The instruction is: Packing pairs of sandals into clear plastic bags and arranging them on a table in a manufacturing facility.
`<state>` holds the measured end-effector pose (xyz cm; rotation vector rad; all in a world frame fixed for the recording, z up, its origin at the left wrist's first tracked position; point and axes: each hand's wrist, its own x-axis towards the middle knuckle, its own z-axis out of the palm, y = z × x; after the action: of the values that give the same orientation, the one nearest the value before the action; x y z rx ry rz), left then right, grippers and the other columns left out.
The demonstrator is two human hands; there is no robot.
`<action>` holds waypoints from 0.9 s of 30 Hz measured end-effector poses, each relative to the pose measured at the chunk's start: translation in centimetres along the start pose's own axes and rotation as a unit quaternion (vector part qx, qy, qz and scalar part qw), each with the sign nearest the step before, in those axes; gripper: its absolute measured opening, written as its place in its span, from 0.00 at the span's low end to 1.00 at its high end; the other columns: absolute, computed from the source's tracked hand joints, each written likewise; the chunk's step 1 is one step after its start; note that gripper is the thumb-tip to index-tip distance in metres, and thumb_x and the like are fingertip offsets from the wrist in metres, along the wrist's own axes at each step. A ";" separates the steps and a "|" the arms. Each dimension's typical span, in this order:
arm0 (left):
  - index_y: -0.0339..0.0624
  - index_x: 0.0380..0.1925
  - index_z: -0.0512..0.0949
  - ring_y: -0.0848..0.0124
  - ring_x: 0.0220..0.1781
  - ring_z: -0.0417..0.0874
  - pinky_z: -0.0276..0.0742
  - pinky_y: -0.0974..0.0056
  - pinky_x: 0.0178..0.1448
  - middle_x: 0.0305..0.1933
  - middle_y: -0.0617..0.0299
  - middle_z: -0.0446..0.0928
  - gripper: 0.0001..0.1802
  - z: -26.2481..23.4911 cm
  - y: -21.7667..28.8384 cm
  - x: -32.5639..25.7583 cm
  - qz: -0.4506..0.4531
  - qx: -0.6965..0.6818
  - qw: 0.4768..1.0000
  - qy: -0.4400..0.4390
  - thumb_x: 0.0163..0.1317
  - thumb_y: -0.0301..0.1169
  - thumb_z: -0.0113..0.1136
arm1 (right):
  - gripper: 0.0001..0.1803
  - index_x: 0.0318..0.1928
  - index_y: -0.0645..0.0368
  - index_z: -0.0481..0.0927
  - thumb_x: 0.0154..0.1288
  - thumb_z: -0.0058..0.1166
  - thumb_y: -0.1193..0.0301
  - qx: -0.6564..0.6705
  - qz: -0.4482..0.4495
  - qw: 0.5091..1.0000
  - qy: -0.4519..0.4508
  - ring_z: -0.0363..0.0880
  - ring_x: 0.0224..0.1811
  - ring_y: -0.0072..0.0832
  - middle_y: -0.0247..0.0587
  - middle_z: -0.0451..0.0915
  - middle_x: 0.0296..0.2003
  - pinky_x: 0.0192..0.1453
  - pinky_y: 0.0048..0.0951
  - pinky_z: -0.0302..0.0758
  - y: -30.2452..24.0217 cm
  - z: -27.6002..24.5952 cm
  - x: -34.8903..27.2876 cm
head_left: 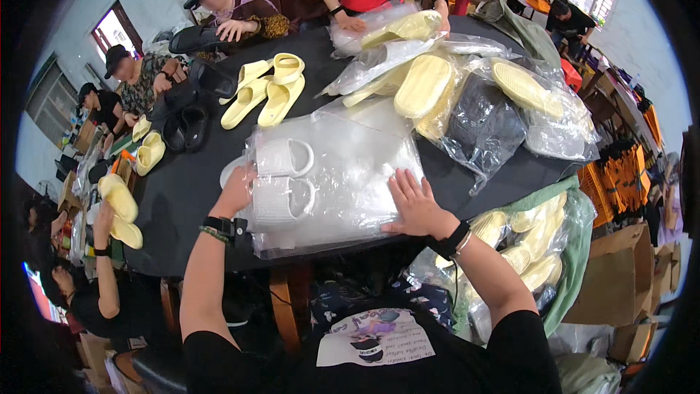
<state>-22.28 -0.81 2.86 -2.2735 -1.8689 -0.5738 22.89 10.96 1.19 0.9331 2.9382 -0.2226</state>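
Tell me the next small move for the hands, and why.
Probably ease the pair of white slip-on slippers with wide straps slightly rightward with the left hand: it is at their left end, beside the left edge of the flat, clear plastic bag, while the right hand lies spread on the plastic, seemingly steadying it.

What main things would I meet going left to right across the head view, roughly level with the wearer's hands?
Leftmost yellow slippers, left hand, white slippers, right hand, bagged yellow slippers, orange items.
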 end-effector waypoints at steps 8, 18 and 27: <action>0.37 0.30 0.83 0.44 0.39 0.78 0.72 0.47 0.43 0.32 0.43 0.79 0.11 -5.3 -2.8 -3.4 -0.166 0.006 0.986 0.016 0.54 0.34 0.61 | 0.57 0.75 0.64 0.43 0.63 0.45 0.34 0.208 0.017 0.974 -0.086 0.30 0.80 0.48 0.59 0.37 0.77 0.78 0.58 0.35 2.6 1.4 2.1; 0.33 0.28 0.76 0.46 0.43 0.76 0.70 0.47 0.47 0.35 0.46 0.77 0.07 -17.1 8.5 0.6 -0.227 0.211 0.920 0.240 0.47 0.24 0.57 | 0.59 0.76 0.64 0.43 0.61 0.45 0.31 0.069 0.054 0.996 -0.021 0.28 0.80 0.49 0.60 0.35 0.77 0.76 0.62 0.33 0.4 0.8 0.7; 0.34 0.28 0.82 0.46 0.35 0.82 0.77 0.51 0.42 0.33 0.43 0.80 0.10 -2.7 17.7 7.4 -0.136 -0.151 0.976 0.076 0.47 0.29 0.61 | 0.45 0.75 0.61 0.49 0.72 0.38 0.41 0.069 0.078 0.994 0.007 0.32 0.80 0.48 0.54 0.39 0.77 0.76 0.64 0.37 -0.5 1.5 0.7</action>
<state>-4.59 1.22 10.43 -2.0730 -2.1544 -1.1069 22.02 10.78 -0.33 1.1815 2.8736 -0.4179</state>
